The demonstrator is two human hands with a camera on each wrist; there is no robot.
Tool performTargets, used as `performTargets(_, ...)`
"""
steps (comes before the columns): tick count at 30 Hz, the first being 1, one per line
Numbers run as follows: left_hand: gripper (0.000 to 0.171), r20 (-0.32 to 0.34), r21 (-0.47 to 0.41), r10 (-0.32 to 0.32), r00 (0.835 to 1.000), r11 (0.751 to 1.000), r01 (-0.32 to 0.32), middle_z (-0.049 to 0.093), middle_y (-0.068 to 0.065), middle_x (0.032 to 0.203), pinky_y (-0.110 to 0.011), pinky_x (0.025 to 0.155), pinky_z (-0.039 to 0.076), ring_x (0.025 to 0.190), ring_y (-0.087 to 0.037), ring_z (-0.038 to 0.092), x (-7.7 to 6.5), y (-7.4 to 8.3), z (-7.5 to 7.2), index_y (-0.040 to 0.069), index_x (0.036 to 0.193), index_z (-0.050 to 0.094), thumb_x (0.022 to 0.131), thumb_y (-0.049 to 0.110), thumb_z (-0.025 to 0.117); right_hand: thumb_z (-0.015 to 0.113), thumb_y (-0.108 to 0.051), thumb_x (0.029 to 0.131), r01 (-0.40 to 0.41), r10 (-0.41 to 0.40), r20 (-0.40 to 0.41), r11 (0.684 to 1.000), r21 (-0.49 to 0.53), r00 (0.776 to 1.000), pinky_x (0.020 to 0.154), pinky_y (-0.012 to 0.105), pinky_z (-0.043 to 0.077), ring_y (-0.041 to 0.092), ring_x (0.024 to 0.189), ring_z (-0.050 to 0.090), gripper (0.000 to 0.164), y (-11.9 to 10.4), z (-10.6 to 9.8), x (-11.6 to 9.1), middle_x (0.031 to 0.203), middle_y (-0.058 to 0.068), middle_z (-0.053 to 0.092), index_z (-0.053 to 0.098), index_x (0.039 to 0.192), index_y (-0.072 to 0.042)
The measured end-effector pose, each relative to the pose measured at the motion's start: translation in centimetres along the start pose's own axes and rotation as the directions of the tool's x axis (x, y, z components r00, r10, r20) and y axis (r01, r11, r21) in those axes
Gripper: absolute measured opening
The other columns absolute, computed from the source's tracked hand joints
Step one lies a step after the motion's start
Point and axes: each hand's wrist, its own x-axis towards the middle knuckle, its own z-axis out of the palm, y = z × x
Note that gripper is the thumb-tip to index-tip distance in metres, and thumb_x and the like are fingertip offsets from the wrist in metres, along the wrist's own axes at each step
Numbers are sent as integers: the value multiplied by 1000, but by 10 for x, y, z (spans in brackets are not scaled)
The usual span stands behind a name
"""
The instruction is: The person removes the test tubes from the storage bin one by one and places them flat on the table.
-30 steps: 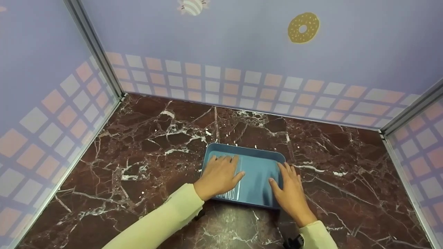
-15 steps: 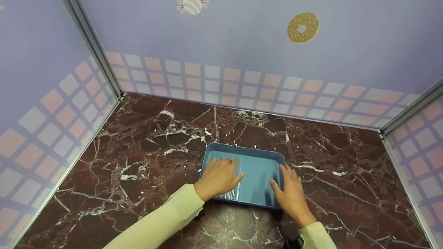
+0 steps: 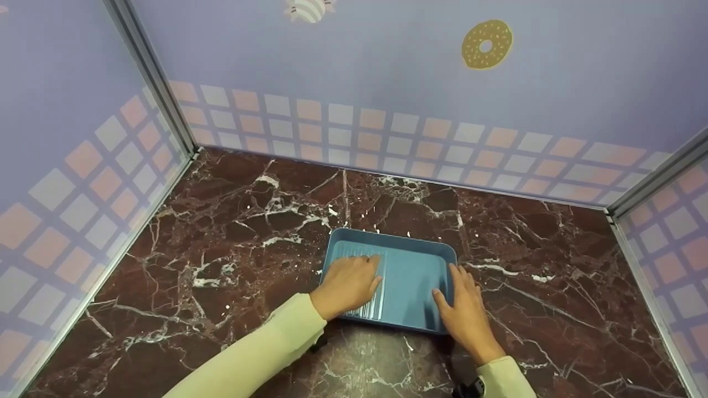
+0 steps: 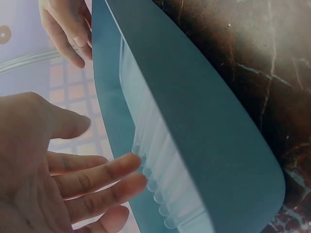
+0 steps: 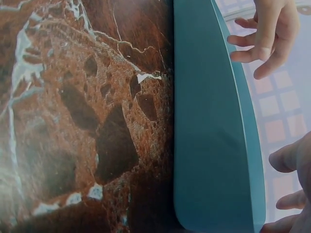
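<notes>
At the near edge, a pale left sleeve and right sleeve reach over a dark marbled tabletop toward a blue tray lying flat on it. The left hand hovers over the tray's left part, fingers loosely bent, thumb free; it grasps nothing, and whether a fingertip touches what lies below cannot be told. Beneath it, a row of clear tubes, round-ended and apparently side by side, occupies that part; the right part shows bare tray floor. The right hand straddles the right rim, thumb toward the inside and fingers relaxed, unclenched, with no evident grip. Likely faults: a sideways nudge from the left fingers could set the rounded tubes rolling into the bare part; their smooth walls could slip from a light pinch; closely packed neighbours could be dragged along with one tube. Since the right hand appears only to rest there, a push on the left could also slide the tray. Beyond the far rim, white specks dot the tabletop; behind rises a lilac wall with a checked band and a doughnut motif.
</notes>
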Motion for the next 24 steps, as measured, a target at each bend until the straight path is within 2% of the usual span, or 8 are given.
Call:
performTargets(4, 26, 30, -33, -23, 999, 999, 24, 70, -7, 90, -39, 55, 52, 76, -26, 69, 0, -1, 1, 8, 105, 61, 92, 31, 60, 57, -27, 95, -12, 12, -4, 1000, 13, 1000, 118, 57, 11, 45, 145, 18, 71, 1, 1, 0, 155, 27, 23, 23, 151, -1)
performTargets(7, 27, 37, -40, -30, 999, 999, 32, 70, -7, 88, -39, 54, 52, 74, -26, 69, 1, -1, 2, 8, 105, 62, 91, 31, 61, 58, -26, 94, -22, 22, -20, 1000, 16, 1000, 117, 56, 16, 44, 143, 24, 70, 2, 0, 0, 154, 26, 27, 23, 150, 0)
performTargets(12, 25, 54, -55, -42, 998, 997, 45, 70, -7, 84, -40, 53, 51, 72, -27, 68, 1, -2, 3, 7, 101, 62, 92, 30, 59, 58, -24, 94, -41, 44, -92, 999, 33, 995, 109, 56, 30, 43, 134, 39, 63, 2, -3, -1, 146, 25, 41, 33, 146, 1)
performTargets(18, 25, 48, -61, -45, 998, 997, 48, 69, -8, 79, -40, 50, 50, 68, -27, 67, 2, -3, 4, 7, 97, 63, 92, 31, 59, 58, -26, 94, -85, 84, -159, 996, 3, 984, 103, 58, 33, 44, 127, 45, 54, 3, -6, -1, 136, 25, 50, 43, 139, 0)
performTargets(24, 25, 53, -68, -52, 997, 996, 56, 68, -9, 77, -40, 49, 49, 66, -27, 66, 2, -3, 6, 7, 94, 63, 91, 31, 60, 58, -30, 93, -121, 111, -166, 992, -47, 980, 95, 58, 37, 42, 114, 54, 46, 6, -9, 0, 120, 23, 59, 52, 127, 1)
